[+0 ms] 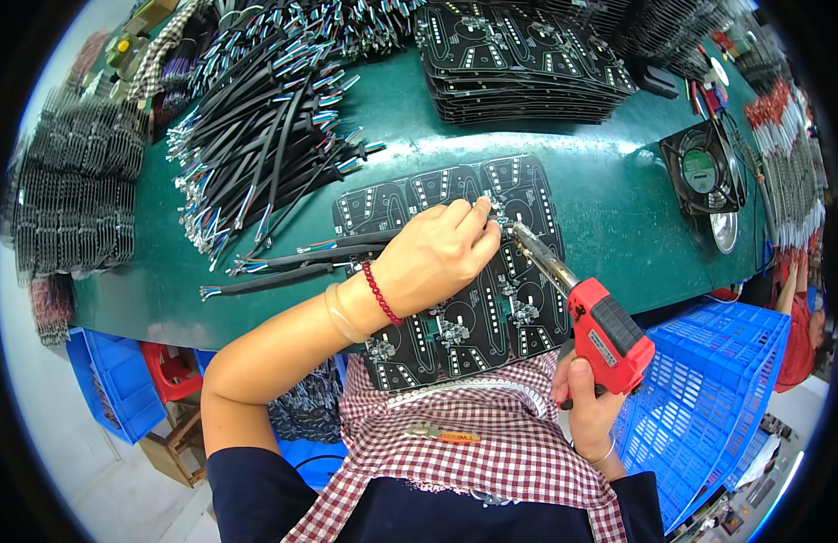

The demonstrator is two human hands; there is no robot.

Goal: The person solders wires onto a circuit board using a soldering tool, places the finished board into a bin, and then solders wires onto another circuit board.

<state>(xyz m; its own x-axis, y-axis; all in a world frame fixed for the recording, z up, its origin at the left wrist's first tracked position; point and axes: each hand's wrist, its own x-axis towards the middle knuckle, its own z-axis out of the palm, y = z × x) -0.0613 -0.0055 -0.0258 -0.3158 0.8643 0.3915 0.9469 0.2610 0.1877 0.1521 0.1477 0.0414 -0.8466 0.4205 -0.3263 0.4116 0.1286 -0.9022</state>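
My left hand (pixel 441 253) lies over a panel of black circuit boards (pixel 468 312), with thumb and fingers pinched together near its upper right part. Black sleeved cables (pixel 346 253) with thin coloured wire ends run from under this hand to the left, and the hand is closed on one; the pinched end is hidden. In my right hand (pixel 589 407) is a red and black soldering gun (pixel 609 335), gripped by its handle. Its metal barrel (pixel 547 256) slants up and left, the tip close to my left fingertips at the board.
A heap of black cables (pixel 265 136) covers the table's back left. Stacked circuit board panels (pixel 527 81) stand behind the work. At the right are a small fan (pixel 704 172) and a round metal dish (pixel 724 233); a blue plastic crate (pixel 699 389) stands below the table edge.
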